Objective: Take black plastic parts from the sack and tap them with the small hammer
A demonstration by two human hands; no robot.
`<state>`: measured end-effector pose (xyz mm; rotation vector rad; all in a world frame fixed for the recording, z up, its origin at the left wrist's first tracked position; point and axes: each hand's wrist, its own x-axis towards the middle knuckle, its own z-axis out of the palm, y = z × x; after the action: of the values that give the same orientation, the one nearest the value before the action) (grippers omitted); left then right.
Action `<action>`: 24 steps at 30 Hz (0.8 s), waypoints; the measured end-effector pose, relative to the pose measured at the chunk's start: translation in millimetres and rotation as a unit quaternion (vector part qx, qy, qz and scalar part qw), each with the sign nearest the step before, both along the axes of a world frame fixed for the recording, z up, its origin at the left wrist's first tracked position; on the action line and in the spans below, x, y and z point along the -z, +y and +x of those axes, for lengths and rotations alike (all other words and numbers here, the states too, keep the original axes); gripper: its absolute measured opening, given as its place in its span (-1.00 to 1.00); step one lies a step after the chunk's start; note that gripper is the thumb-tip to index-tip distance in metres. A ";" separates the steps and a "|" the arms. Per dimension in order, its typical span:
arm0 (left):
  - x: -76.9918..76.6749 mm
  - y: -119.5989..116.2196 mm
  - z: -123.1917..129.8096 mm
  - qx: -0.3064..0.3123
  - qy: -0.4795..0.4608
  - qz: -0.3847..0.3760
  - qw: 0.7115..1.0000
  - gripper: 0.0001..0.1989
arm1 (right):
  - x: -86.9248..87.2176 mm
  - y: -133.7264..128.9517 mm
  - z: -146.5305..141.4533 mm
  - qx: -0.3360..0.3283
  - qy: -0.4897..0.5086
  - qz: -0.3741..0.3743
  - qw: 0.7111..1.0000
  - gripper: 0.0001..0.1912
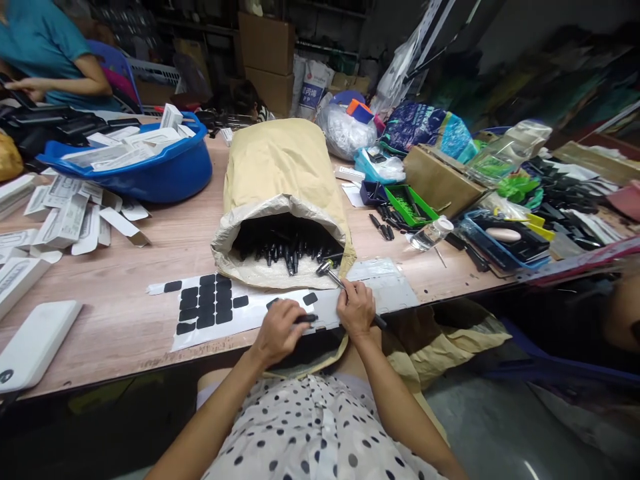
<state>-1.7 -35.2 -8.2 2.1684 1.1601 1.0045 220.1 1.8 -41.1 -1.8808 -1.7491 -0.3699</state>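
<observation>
My left hand (281, 333) is closed around a small black cylindrical part (306, 319) that pokes out past the fingers, low over the table's front edge. In my right hand (357, 308) is a small hammer (325, 268), its metal head up and to the left and its dark handle end showing below the hand. Just beyond both hands lies a tan paper sack (283, 167) on its side, mouth toward me, with many black tube-like parts (290, 257) inside. Left of my hands, a white sheet (245, 328) carries rows of black rounded squares (207, 303). A grey flat plate (385, 287) lies under my right hand.
At left stand a blue basin (175, 170) of white boxes, loose white boxes (60, 220) and a white power bank (37, 343). Toward the right are a green tray (411, 205), a cardboard box (443, 180) and a blue tray (505, 240). A person in teal (55, 53) works at the far left.
</observation>
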 end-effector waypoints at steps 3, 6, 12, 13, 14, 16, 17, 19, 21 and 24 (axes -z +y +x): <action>0.5 -26.2 4.8 0.156 0.029 -0.070 0.985 -0.75 | 1.2 0.3 -0.9 0.004 -0.004 0.009 1.000 -0.68; 12.4 -41.2 11.4 0.153 0.126 -0.212 0.957 -0.75 | 2.8 0.7 -1.5 0.008 0.000 0.011 1.000 -0.67; 46.3 -40.6 9.0 0.018 0.225 -0.396 0.890 -0.60 | 2.9 1.5 -2.2 0.002 0.022 -0.005 1.000 -0.66; 48.3 -41.6 7.0 0.017 0.229 -0.392 0.891 -0.57 | 2.6 1.3 -2.3 0.000 0.025 -0.007 1.000 -0.66; 48.0 -42.7 5.5 0.023 0.230 -0.382 0.895 -0.56 | 2.3 1.1 -2.3 -0.002 0.027 -0.008 1.000 -0.65; 38.8 -42.2 4.9 0.062 0.215 -0.356 0.907 -0.61 | 1.8 0.4 -2.4 -0.004 0.030 -0.008 1.000 -0.65; 29.9 -38.6 6.3 0.090 0.195 -0.345 0.914 -0.68 | 1.7 0.2 -2.4 -0.004 0.030 -0.009 0.999 -0.65; 6.0 -20.8 12.3 0.130 0.137 -0.319 0.929 -0.77 | 1.7 -0.1 -2.4 -0.005 0.031 -0.011 0.999 -0.65; -20.2 12.9 20.1 0.077 0.084 -0.263 0.958 -0.76 | 1.7 -0.1 -2.8 -0.005 0.034 -0.012 0.999 -0.65; -47.9 81.6 27.0 -0.116 0.057 -0.117 0.985 -0.72 | 1.3 0.0 -3.9 -0.004 0.040 -0.011 0.999 -0.66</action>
<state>25.3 46.4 39.7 1.9570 1.5306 0.7969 216.3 1.8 -42.4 -1.8759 -1.7142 -0.2701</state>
